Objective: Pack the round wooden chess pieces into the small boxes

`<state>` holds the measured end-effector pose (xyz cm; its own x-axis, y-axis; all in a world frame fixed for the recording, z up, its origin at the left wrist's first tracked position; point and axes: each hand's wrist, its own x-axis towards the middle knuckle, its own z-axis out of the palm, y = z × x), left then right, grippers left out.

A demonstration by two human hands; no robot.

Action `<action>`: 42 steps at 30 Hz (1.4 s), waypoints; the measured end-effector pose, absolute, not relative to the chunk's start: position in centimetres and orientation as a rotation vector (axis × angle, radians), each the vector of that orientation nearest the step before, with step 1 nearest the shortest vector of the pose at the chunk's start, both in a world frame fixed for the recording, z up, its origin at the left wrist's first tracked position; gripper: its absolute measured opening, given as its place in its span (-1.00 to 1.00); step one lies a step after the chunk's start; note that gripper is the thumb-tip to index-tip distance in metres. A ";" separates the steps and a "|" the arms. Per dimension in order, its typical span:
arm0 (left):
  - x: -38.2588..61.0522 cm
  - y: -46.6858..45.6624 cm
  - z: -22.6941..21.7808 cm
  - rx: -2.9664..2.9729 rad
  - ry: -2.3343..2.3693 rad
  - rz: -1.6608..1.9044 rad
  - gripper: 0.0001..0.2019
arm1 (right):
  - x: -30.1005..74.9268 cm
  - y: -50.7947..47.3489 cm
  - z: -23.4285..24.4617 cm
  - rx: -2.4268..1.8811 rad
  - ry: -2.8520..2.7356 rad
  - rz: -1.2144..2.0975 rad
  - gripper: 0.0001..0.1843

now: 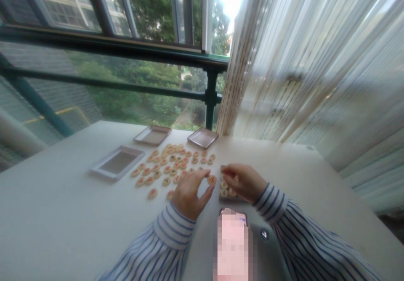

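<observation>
Piece [211, 180], red-marked, pinched between thumb and finger of left hand [189, 194], right hand [243, 182] curled over tray [232, 199] of more pieces [224, 193], can't tell if gripping any, loose pieces [167, 170] on tabletop [63, 213] beyond left hand.

The left sleeve [143, 251], at the bottom of the frame and left of the middle, is white with thin blue stripes. The right sleeve [315, 239], at the bottom right, matches it and looks darker in the shade. Its stripes run the long way. On the left cuff [175, 226] and right cuff [270, 203], stripes go round like rings. The left hand [189, 192] and right hand [246, 182] are bare.
</observation>
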<state>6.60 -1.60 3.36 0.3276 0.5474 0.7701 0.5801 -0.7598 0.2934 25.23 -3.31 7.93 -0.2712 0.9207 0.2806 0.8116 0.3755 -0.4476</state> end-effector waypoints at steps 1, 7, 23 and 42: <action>6.9 -1.5 3.4 -2.545 -1.075 -1.453 -0.66 | 25.4 -3.4 7.9 -1.487 -2.141 0.305 -0.80; 8.3 -0.9 3.5 -2.617 -1.084 -1.468 -0.65 | 26.0 -3.7 7.7 -1.477 -2.123 0.378 -0.83; 10.4 0.6 1.0 -2.704 -1.072 -1.516 -0.65 | 27.9 -2.5 5.5 -1.474 -1.887 0.647 -0.77; 10.3 0.5 0.7 -2.699 -1.054 -1.574 -0.65 | 27.4 -1.5 5.4 -1.353 -1.840 0.876 -0.81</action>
